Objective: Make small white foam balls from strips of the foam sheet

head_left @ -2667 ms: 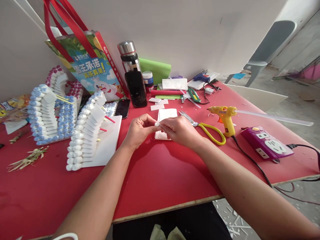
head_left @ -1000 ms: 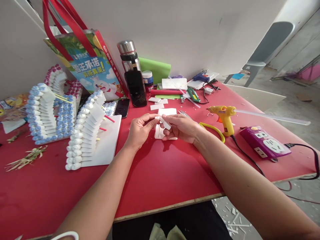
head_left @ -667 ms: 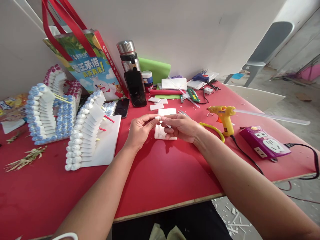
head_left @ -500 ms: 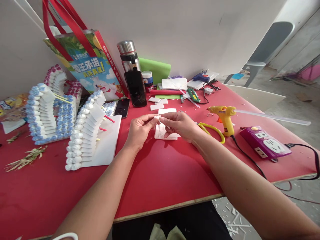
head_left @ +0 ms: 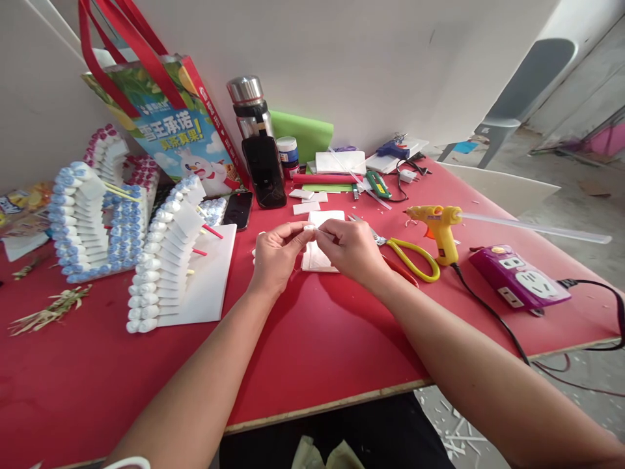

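Observation:
My left hand (head_left: 276, 254) and my right hand (head_left: 352, 249) meet above the red table (head_left: 312, 339), fingertips pinched together on a small white rolled piece (head_left: 308, 228). Both hands are closed around it. Under them lies a stack of white foam sheets (head_left: 319, 257). A stepped white foam model with rolled ends (head_left: 168, 260) stands left of my left hand on a white base.
Yellow scissors (head_left: 407, 251) and a yellow glue gun (head_left: 437, 225) lie right of my hands, then a purple power strip (head_left: 520, 283) with a black cord. A blue-tipped model (head_left: 92, 221), shopping bag (head_left: 170, 124), flask (head_left: 247, 107), two phones and craft scraps fill the back.
The white strip that stuck out between my hands has been rolled down to a small piece at my fingertips. My right hand has lifted off the foam sheets, uncovering the scissors.

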A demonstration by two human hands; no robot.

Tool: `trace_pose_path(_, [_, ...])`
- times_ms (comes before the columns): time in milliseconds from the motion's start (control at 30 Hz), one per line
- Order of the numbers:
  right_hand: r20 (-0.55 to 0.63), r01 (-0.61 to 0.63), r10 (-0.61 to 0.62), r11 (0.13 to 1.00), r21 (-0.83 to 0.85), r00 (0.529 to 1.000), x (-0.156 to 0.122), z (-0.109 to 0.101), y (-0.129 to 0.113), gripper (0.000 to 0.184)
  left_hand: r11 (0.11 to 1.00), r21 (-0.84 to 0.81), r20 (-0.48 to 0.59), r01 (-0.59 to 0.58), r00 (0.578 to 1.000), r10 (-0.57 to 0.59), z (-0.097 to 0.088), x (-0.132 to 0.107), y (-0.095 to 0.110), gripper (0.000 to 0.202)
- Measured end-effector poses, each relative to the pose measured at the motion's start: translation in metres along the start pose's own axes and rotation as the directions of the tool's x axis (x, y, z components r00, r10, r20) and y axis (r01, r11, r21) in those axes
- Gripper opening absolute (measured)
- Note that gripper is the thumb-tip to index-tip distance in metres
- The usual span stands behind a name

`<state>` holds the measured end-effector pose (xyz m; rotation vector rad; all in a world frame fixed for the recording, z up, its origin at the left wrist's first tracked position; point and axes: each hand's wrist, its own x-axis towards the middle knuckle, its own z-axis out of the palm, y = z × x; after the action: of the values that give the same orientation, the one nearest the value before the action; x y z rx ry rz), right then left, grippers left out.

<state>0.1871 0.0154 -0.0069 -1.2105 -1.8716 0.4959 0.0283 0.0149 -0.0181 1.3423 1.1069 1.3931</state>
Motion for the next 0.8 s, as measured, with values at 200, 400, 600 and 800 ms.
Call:
trace_pose_path(200, [0.088, 0.209, -0.206, 0.978, -0.020, 0.975, -0.001, -0.004, 0.003, 0.024, 0.998, -0.031, 0.021, 0.053, 0.998, -0.052, -0.008, 0.003, 0.003, 0.031])
trace_pose_path(400, [0.185, 0.270, -0.261, 0.963, -0.024, 0.947, 0.001, -0.008, 0.006, 0.023, 0.997, 0.004, 0.127, 0.071, 0.989, -0.071, -0.014, 0.005, 0.006, 0.034])
trace_pose_path(600, [0.223, 0.277, -0.261, 0.960, -0.047, 0.939, 0.002, -0.009, 0.008, 0.027, 0.997, 0.027, 0.157, 0.071, 0.985, -0.074, -0.016, 0.006, 0.006, 0.033])
trace_pose_path(800, [0.240, 0.203, -0.184, 0.977, -0.058, 0.953, 0.002, -0.009, 0.004, 0.030, 0.993, 0.115, 0.220, 0.002, 0.975, -0.027, -0.017, 0.004, 0.008, 0.031])
